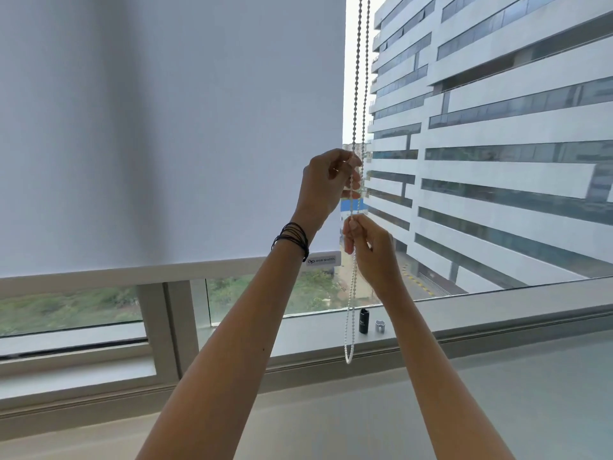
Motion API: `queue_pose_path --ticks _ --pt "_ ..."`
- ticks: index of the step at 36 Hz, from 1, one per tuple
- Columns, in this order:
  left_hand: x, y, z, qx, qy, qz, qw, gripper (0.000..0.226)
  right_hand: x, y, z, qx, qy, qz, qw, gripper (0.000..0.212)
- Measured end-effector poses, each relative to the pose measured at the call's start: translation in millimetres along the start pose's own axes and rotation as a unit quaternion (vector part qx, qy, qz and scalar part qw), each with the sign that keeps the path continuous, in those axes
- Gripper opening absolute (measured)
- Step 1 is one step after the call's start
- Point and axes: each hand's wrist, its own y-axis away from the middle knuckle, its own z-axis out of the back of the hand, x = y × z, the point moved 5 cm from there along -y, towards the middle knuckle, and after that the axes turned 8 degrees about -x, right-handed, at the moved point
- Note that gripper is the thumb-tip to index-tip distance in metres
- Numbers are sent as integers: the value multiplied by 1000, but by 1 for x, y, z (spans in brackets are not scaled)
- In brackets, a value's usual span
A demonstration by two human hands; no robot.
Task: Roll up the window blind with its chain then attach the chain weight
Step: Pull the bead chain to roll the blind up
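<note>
I saw the blind [166,127] down over most of the left pane, with its bottom bar [132,270] hanging a little above the lower frame. One chain [356,78] ran in two strands along the blind's right edge, against open glass. My left hand [328,180] was the upper one, with its fingers curled and pinching the chain. My right hand [368,250] sat just below it, with its fingers closed round the same chain. A stack of dark bracelets [292,239] circled the left wrist.

Below the hands, the chain's loop dropped in front of the sill [497,313] and ended past its front lip. Two small parts stood on the sill, just right of that loop: one black weight [364,321], upright, and one grey clip [380,327] beside it, near it but not touching. Both forearms rose in front of the sill on either side of them, and neither covered them. One label [323,260] sat at the bar's right end. The right pane showed a building [497,127].
</note>
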Motion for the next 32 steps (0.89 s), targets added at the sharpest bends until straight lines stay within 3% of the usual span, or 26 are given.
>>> queue_pose_path --ticks 16,32 --pt "26 20 -8 48 16 20 999 13 -18 30 2 -18 -7 -34 999 28" --pt "55 41 -1 47 40 52 997 13 -33 62 -11 5 -27 -90 996 29"
